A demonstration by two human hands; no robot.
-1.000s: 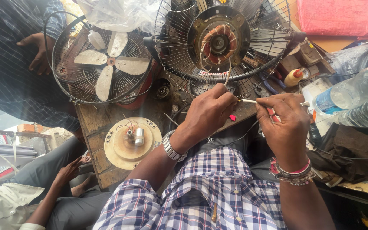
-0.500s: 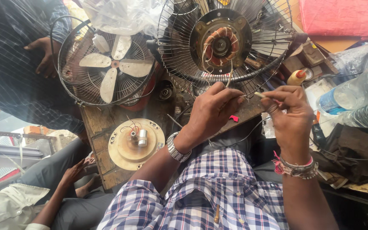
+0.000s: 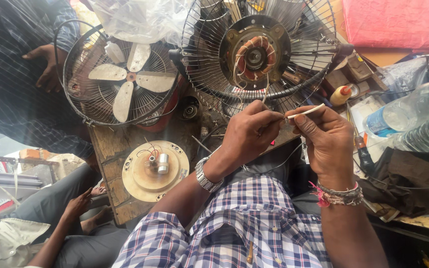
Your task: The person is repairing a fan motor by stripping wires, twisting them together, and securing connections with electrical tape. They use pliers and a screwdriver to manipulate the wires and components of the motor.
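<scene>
The left hand (image 3: pixel 247 131) and the right hand (image 3: pixel 326 139) meet close together over the front edge of the desk (image 3: pixel 110 149), just below a large wire fan guard (image 3: pixel 259 49). The right hand pinches a thin white sleeve (image 3: pixel 305 111) between thumb and forefinger — the tube lies nearly level, tilted slightly upward toward the right. The left hand's fingertips are closed at the sleeve's left end, where a fine wire (image 3: pixel 266 94) runs up toward the copper-wound motor (image 3: pixel 254 57) in the middle of the guard. Whether the left fingers grip the wire or the sleeve itself cannot be told. A metal watch (image 3: pixel 205 176) sits on the left wrist, and threads and bangles (image 3: pixel 338 193) circle the right wrist.

To the left on the desk stands a smaller fan (image 3: pixel 122 82) with pale blades inside its cage, and nearer the person lies a round cream-coloured motor cover (image 3: pixel 155 168) with small parts on top. A small glue bottle (image 3: pixel 342 94) with a red tip lies right of the guard, and clear plastic bottles (image 3: pixel 413 124) lie at the right edge. Another person's hand (image 3: pixel 48 67) rests against the smaller fan's cage — a third hand (image 3: pixel 78 203) shows low on the left.
</scene>
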